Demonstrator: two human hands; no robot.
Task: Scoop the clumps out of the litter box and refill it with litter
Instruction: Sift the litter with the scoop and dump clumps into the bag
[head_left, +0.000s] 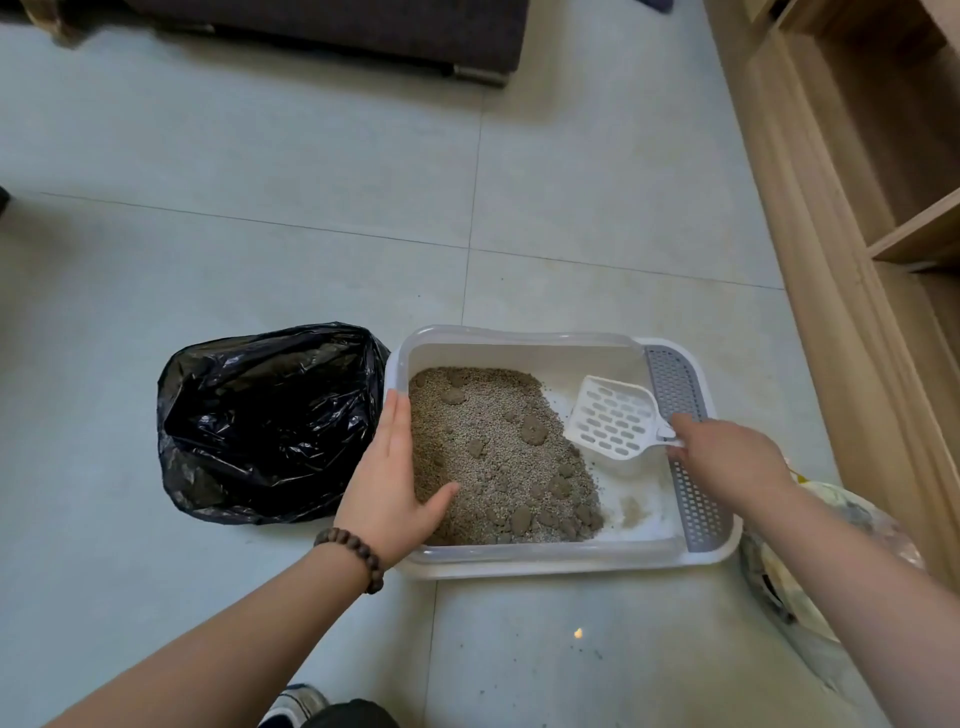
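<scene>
A white litter box (519, 558) with a grey perforated step (691, 483) on its right side sits on the tiled floor. Grey litter (498, 457) with several darker clumps (534, 430) is piled in its left half; the right part of the floor is bare white. My left hand (389, 478) rests flat on the box's left rim, fingers straight, thumb inside over the litter. My right hand (727, 457) grips the handle of a white slotted scoop (613, 423), whose empty head sits inside the box at the right edge of the litter.
An open black rubbish bag (265, 415) lies on the floor, touching the box's left side. A light plastic bag (810, 561) lies at the right behind my forearm. A wooden shelf unit (857, 208) runs along the right, and a dark sofa (363, 31) stands at the back.
</scene>
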